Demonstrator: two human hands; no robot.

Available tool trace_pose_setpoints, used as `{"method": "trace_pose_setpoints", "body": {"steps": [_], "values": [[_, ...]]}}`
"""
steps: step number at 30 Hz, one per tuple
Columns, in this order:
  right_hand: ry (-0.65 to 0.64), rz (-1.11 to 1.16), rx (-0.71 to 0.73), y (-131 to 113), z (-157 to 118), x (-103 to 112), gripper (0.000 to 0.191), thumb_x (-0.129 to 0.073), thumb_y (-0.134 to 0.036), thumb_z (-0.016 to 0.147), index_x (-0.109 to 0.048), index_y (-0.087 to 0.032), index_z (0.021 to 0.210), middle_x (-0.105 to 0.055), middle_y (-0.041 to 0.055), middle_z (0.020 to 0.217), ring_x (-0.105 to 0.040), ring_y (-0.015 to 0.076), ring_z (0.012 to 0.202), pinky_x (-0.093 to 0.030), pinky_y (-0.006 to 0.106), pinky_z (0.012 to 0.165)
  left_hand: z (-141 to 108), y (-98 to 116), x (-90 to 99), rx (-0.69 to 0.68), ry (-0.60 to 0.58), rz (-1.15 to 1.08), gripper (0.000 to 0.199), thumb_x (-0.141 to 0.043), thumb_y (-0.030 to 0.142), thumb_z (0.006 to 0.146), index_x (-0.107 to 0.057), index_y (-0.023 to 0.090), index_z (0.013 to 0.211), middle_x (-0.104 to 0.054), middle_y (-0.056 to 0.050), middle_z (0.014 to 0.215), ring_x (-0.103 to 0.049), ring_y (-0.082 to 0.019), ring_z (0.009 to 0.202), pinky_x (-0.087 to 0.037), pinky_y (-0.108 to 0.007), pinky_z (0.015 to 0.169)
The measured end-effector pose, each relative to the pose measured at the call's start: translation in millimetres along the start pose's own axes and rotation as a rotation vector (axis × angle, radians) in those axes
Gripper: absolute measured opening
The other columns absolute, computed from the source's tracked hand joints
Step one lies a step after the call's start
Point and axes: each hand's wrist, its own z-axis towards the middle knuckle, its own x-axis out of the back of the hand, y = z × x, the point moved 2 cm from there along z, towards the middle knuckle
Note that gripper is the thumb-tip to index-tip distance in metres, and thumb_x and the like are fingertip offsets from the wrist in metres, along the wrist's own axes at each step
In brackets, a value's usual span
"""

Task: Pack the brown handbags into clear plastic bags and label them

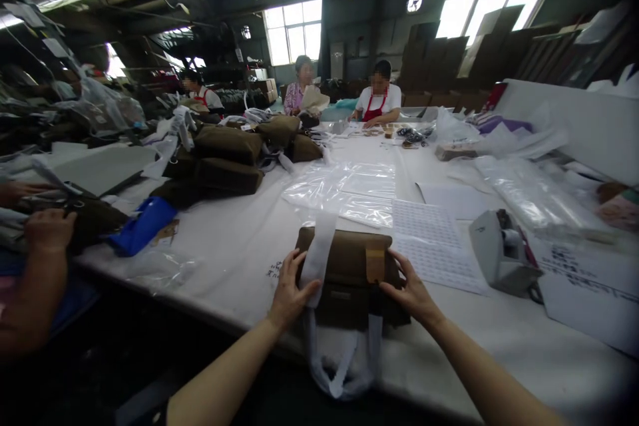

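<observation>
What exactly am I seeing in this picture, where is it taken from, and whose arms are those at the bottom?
There's no machine here, just a person working with two bare hands. The one picture comes from a camera worn on that person's head, looking forward and down, so their own arms reach in from the bottom edge. The left hand holds a white strip against a brown bag, and the right hand holds the bag's other side. The bag's white handles droop over the near edge of a long white table. Also on the table are clear plastic, a printed sheet and a grey device. Another person's hands show at far left.
</observation>
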Motion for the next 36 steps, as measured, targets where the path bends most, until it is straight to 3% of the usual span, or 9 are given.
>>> {"method": "trace_pose_setpoints", "body": {"steps": [6, 12, 15, 18, 21, 23, 26, 30, 36], "values": [[0.057, -0.237, 0.078, -22, -32, -3, 0.059, -0.052, -0.031, 0.080, -0.029, -0.027, 0.134, -0.030, 0.0076, 0.140, -0.028, 0.0276, 0.131, -0.028, 0.053, 0.107, -29, 0, 2.3, 0.015, -0.045, 0.097, 0.049, -0.039, 0.042, 0.087, -0.041, 0.022, 0.131, -0.029, -0.010, 0.141, -0.025, -0.028, 0.133, -0.028, -0.050, 0.108], [0.256, -0.562, 0.182, -46, -10, -15, 0.056, -0.049, -0.023, 0.080, -0.032, -0.030, 0.134, -0.031, 0.0069, 0.137, -0.030, 0.0311, 0.126, -0.031, 0.056, 0.102, -10, 7, 7.9, 0.066, 0.011, 0.183, 0.048, -0.046, 0.038, 0.085, -0.041, 0.022, 0.130, -0.035, -0.012, 0.138, -0.033, -0.030, 0.128, -0.036, -0.051, 0.103], [0.193, -0.725, 0.272, -55, -4, -24, 0.045, -0.049, -0.022, 0.082, -0.044, -0.033, 0.125, -0.037, 0.0047, 0.134, -0.032, 0.0333, 0.124, -0.034, 0.056, 0.098, 5, 35, 17.4, -0.122, 0.093, 0.301, 0.046, -0.055, 0.034, 0.081, -0.047, 0.028, 0.126, -0.044, -0.010, 0.132, -0.037, -0.031, 0.125, -0.032, -0.053, 0.104], [0.178, -0.769, 0.214, -62, 3, -26, 0.042, -0.062, -0.038, 0.078, -0.050, -0.027, 0.116, -0.049, 0.0087, 0.122, -0.038, 0.0361, 0.116, -0.035, 0.056, 0.094, 36, 73, 7.3, -0.430, -0.178, 0.337, 0.041, -0.057, 0.032, 0.081, -0.053, 0.034, 0.121, -0.054, -0.004, 0.125, -0.042, -0.028, 0.121, -0.026, -0.050, 0.107], [0.165, -0.754, 0.125, -68, 15, -24, 0.044, -0.070, -0.045, 0.070, -0.053, -0.023, 0.104, -0.057, 0.0095, 0.109, -0.047, 0.0339, 0.103, -0.040, 0.054, 0.089, 77, 87, -13.9, -0.331, -0.361, 0.352, 0.052, -0.068, 0.042, 0.072, -0.057, 0.024, 0.119, -0.055, -0.009, 0.124, -0.045, -0.032, 0.115, -0.028, -0.052, 0.101], [0.132, -0.735, 0.119, -72, 22, -22, 0.038, -0.067, -0.040, 0.073, -0.053, -0.022, 0.104, -0.060, 0.0089, 0.103, -0.052, 0.0303, 0.096, -0.044, 0.049, 0.086, 97, 84, -26.9, -0.220, -0.398, 0.351, 0.042, -0.073, 0.041, 0.067, -0.066, 0.022, 0.104, -0.062, -0.008, 0.111, -0.049, -0.031, 0.107, -0.033, -0.050, 0.093], [0.119, -0.669, 0.139, -73, 23, -17, 0.033, -0.054, -0.035, 0.082, -0.051, -0.021, 0.112, -0.063, 0.0083, 0.099, -0.059, 0.0258, 0.089, -0.051, 0.042, 0.079, 107, 74, -38.9, -0.161, -0.433, 0.338, 0.005, -0.068, 0.027, 0.075, -0.069, 0.023, 0.078, -0.067, -0.002, 0.089, -0.052, -0.024, 0.096, -0.034, -0.044, 0.087], [0.180, -0.409, 0.011, -59, 10, -7, 0.035, -0.048, -0.034, 0.086, -0.046, -0.022, 0.119, -0.067, 0.0057, 0.096, -0.066, 0.0210, 0.084, -0.056, 0.032, 0.072, 105, 67, -41.4, -0.117, -0.339, 0.314, 0.009, -0.057, 0.016, 0.080, -0.061, 0.019, 0.073, -0.063, -0.003, 0.083, -0.051, -0.021, 0.091, -0.033, -0.040, 0.086], [0.250, 0.258, -0.069, -40, -8, 0, 0.053, -0.061, -0.029, 0.080, -0.033, -0.025, 0.125, -0.068, 0.0049, 0.091, -0.066, 0.0202, 0.080, -0.057, 0.034, 0.071, 109, 66, -15.9, 0.195, -0.009, -0.081, 0.028, -0.033, 0.028, 0.093, -0.054, 0.017, 0.079, -0.056, -0.002, 0.080, -0.052, -0.016, 0.077, -0.042, -0.031, 0.074]]}}
